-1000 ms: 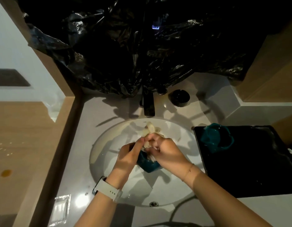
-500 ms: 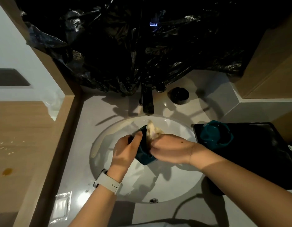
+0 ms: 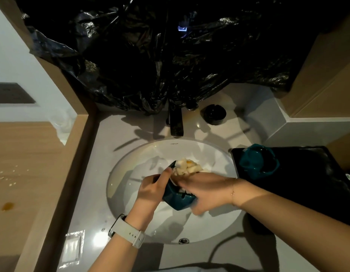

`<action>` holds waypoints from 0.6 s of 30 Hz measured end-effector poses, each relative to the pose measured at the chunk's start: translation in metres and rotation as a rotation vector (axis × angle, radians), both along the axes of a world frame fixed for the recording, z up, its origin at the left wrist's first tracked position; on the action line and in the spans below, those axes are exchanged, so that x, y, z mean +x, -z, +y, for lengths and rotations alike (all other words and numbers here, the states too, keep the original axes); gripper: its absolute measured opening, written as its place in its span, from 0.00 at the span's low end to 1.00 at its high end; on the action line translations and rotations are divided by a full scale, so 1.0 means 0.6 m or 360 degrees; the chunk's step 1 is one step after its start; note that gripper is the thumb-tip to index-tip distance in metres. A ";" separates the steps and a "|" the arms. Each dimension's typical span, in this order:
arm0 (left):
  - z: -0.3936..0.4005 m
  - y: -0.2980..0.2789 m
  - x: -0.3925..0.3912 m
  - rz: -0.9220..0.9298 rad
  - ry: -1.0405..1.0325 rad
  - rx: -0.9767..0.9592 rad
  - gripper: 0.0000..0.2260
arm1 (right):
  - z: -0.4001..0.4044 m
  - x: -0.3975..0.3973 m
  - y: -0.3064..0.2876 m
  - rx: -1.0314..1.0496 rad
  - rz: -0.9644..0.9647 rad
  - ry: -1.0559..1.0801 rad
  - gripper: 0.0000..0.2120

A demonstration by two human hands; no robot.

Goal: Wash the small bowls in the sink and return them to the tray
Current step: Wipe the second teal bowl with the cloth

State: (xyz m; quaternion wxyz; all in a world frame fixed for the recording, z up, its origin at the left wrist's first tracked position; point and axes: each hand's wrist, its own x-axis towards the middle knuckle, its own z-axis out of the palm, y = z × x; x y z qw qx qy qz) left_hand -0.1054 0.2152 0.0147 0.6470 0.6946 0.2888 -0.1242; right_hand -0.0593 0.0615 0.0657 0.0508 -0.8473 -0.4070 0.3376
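Over the white sink basin (image 3: 130, 173) my left hand (image 3: 152, 185) grips a small teal bowl (image 3: 178, 201) by its left side, thumb up along the rim. My right hand (image 3: 205, 189) holds a pale, crumpled sponge or cloth (image 3: 186, 166) against the bowl's inside. The sponge sticks out above my fingers. Much of the bowl is hidden between my hands. A second teal bowl (image 3: 258, 160) lies at the near-left corner of the black tray (image 3: 307, 173) on the right of the sink.
A dark faucet (image 3: 176, 124) stands behind the basin, with a black round holder (image 3: 214, 114) to its right. Black plastic sheeting (image 3: 160, 55) hangs over the wall above. A small clear packet (image 3: 72, 248) lies on the counter at the front left.
My hands and the bowl have shifted a little back and left over the basin. My right hand has turned flatter, and its forearm now crosses in from the right.
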 end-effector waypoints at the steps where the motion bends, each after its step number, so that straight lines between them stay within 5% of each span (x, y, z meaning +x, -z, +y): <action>1: 0.001 0.001 0.001 -0.0002 -0.0019 0.0007 0.23 | -0.001 -0.003 0.004 -0.0014 -0.0169 -0.0066 0.26; 4: 0.009 0.005 0.006 0.0014 -0.0043 0.0051 0.21 | -0.015 -0.011 0.009 -0.0061 -0.0191 -0.0168 0.13; 7: 0.009 0.010 -0.001 0.0051 0.0069 0.0105 0.20 | -0.028 -0.012 0.000 0.0082 0.0408 -0.0015 0.06; 9: 0.003 0.017 -0.009 0.0115 0.0089 0.0040 0.21 | -0.030 -0.018 0.003 0.0199 0.0737 0.0186 0.12; 11: 0.001 0.020 -0.013 0.0144 0.0127 0.0041 0.22 | -0.029 -0.029 0.017 0.0262 0.0911 0.0349 0.29; 13: 0.001 0.018 -0.014 0.0124 0.0162 0.0087 0.23 | -0.026 -0.037 0.029 0.0262 0.0863 0.0350 0.39; 18: -0.005 0.008 -0.014 0.0094 0.0131 0.0056 0.23 | -0.029 -0.008 0.033 0.0163 0.0480 0.0039 0.33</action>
